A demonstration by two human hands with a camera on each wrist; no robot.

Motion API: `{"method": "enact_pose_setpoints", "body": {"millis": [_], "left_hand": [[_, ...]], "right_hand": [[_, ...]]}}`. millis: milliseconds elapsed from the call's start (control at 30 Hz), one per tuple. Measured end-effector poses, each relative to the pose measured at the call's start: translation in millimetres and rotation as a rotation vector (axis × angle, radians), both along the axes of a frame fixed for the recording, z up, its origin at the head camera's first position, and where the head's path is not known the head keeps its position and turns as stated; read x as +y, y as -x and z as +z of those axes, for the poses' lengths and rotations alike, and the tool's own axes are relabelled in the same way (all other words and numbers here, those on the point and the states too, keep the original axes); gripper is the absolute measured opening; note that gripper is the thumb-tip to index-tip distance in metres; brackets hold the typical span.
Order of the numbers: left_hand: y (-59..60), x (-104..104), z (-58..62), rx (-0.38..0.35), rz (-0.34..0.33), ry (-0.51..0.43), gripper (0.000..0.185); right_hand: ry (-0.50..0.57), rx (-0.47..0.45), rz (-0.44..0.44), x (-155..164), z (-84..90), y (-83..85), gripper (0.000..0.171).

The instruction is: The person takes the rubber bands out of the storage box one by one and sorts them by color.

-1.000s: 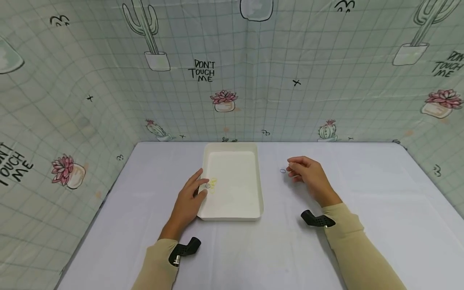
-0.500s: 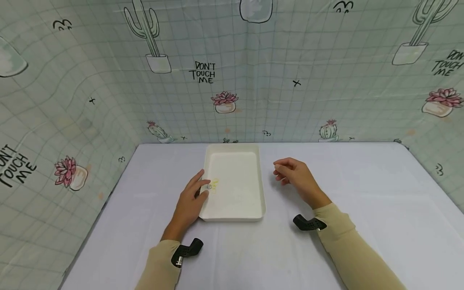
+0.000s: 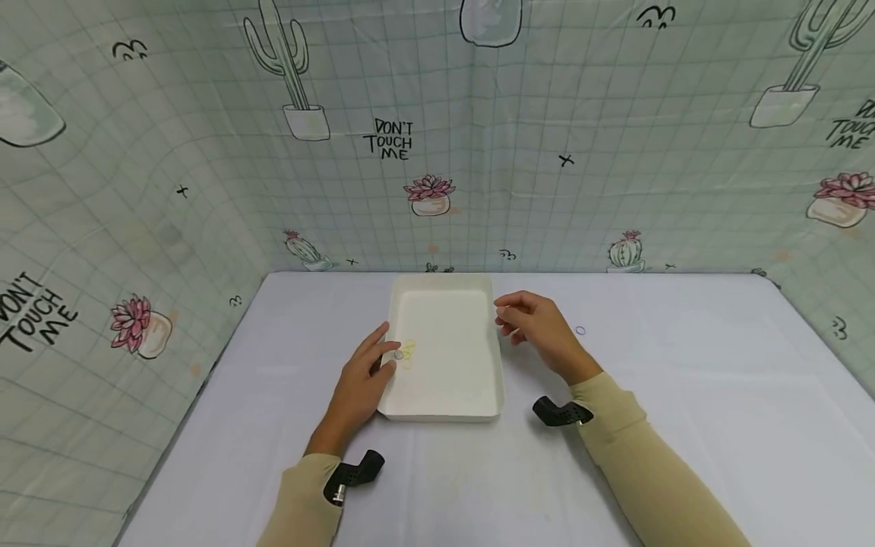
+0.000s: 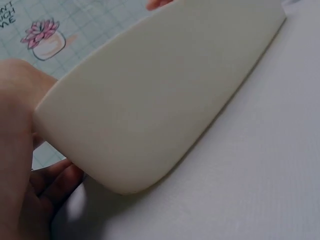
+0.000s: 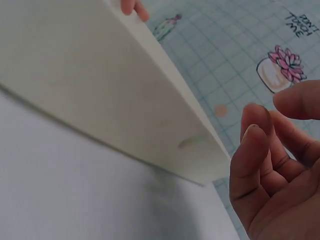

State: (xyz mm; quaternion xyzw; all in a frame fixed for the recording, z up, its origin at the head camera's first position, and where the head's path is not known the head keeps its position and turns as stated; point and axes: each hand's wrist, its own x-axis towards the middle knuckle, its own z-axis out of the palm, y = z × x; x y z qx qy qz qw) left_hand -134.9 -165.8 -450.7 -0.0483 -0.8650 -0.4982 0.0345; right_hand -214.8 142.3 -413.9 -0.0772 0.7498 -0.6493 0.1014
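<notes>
In the head view, a white tray (image 3: 444,380) sits on a pale table (image 3: 683,425), in front of a backdrop printed with cacti. The left hand (image 3: 362,384) rests at the tray's left rim, thumb over the edge and fingers along the outside, steadying it. Just inside that rim lie some yellow rubber bands (image 3: 407,353) with one small pale ring (image 3: 399,355) at the thumb tip. The right hand (image 3: 540,330) hangs at the tray's right rim, fingers loosely curled with thumb and forefinger close together; whether they pinch anything cannot be told. A small blue ring (image 3: 580,330) lies on the table just beyond that hand, apart from it. Both sleeves are beige, each with a black wrist mount.

The left wrist view shows the tray's outer wall (image 4: 165,95) filling the picture, the left hand's fingers (image 4: 45,185) curled under its near corner.

The right wrist view shows the tray's side (image 5: 100,95) from below and the right hand's fingers (image 5: 260,165) bent, close beside the tray's corner without touching; nothing between them can be made out.
</notes>
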Motion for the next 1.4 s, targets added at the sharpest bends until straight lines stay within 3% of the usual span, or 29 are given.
{"method": "enact_pose_setpoints", "body": {"millis": [267,533,1000,1200,1400], "left_hand": [[0.5,-1,1.2,0.011,-0.007,0.005,0.034],[-1.3,-1,-3.3,0.007,-0.009,0.024,0.034],[0.3,-1,-3.5,0.007,0.004,0.007,0.038],[1.7,0,-2.1,-0.008,-0.034,0.019,0.042],[1.6,-5,-0.6,-0.002,-0.068,0.056,0.048]], "right_hand": [[0.011,-0.018,0.032,-16,7.9,10.3,0.037],[0.031,-0.051,0.063,-32,11.0,12.4,0.024],[-0.059,-0.061,0.133,-52,11.4,19.4,0.034],[-0.117,-0.045,0.159,-61,8.0,23.2,0.033],[-0.155,-0.054,0.239,-78,11.9,25.2,0.035]]}}
